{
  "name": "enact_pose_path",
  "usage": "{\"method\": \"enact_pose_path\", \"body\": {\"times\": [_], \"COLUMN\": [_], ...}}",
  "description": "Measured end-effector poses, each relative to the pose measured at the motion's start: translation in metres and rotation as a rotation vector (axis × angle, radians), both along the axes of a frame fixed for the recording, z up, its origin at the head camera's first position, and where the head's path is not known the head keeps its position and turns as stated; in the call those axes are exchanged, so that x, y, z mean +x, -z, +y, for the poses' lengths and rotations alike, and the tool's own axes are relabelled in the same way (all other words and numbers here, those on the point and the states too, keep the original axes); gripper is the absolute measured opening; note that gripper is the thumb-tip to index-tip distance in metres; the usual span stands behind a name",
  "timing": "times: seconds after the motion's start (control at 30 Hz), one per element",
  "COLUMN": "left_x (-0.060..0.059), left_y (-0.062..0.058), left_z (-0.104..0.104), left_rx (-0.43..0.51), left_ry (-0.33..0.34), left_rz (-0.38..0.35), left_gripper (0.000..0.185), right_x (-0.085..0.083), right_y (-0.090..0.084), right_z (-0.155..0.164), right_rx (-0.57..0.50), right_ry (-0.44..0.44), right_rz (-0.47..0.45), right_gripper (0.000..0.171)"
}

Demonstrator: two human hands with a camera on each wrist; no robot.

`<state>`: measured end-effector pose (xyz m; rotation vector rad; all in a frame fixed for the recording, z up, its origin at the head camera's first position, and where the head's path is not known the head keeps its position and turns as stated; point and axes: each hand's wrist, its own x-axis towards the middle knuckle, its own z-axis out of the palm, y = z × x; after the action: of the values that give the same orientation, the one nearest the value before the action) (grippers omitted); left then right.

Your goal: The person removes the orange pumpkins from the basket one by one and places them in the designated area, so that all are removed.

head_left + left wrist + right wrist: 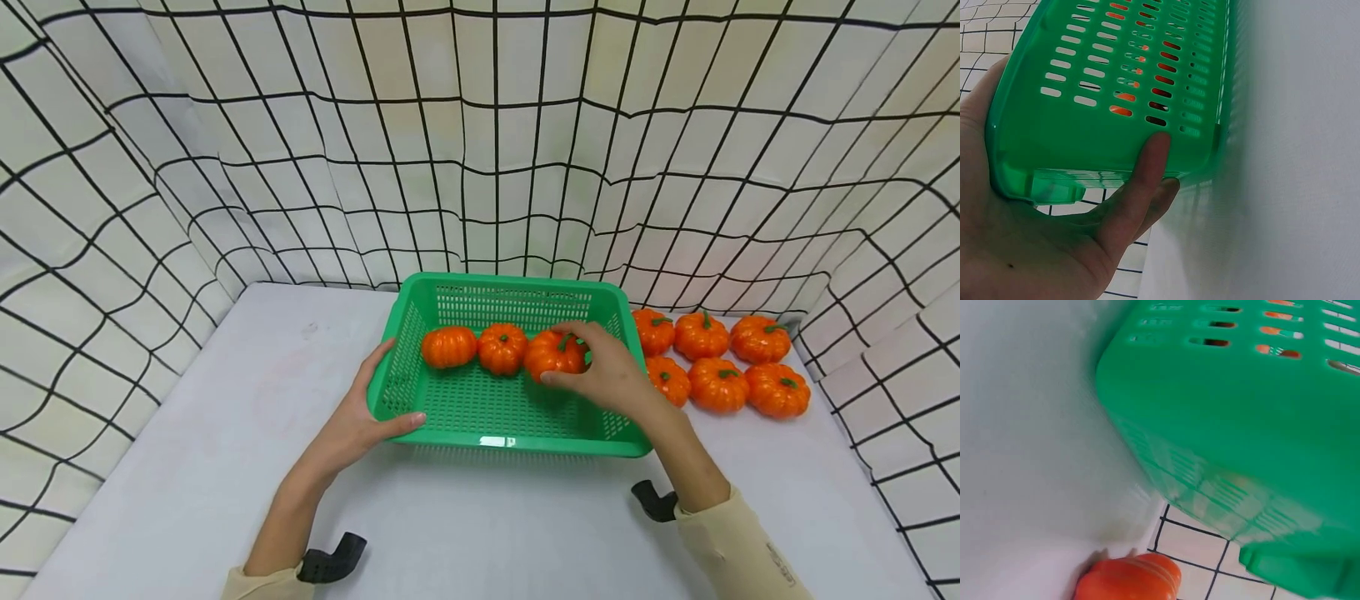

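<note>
Gripping green basket [510,421] corner at 7 o'clock, left hand [358,421] curling; right hand [607,371] cupping third pumpkin [552,354]; no readable writing.

Two bare forearms with cream sleeves [738,546] pushed back, a black camera mount [332,558] at each wrist.
</note>
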<state>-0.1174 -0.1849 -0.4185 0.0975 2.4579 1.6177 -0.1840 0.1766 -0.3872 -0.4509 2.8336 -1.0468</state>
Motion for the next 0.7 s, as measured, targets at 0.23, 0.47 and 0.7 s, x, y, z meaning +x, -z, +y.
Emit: {"method": "enact_pose_path", "body": {"times": [0.23, 0.47, 0.7], "left_x": [0.000, -0.001, -0.001], "left_y": [0.000, 0.000, 0.000], "left_z": [0.001, 0.001, 0.000], "left_rx": [0.006, -0.001, -0.001], "left_ry": [-0.001, 0.000, 0.002], "left_rz": [0.003, 0.001, -0.001], "left_gripper": [0.109, 0.110, 0.110], "right_x": [0.014, 0.033, 0.048], "right_y": [-0.010, -0.019, -0.021], "right_z": [0.020, 0.046, 0.066], "right_rx": [-0.108, -0.156, -0.199], "right_ry": [0.053, 0.136, 0.219], "right_rz": [0.073, 0.131, 0.140], "right_gripper": [0.074, 0.075, 0.074]}}
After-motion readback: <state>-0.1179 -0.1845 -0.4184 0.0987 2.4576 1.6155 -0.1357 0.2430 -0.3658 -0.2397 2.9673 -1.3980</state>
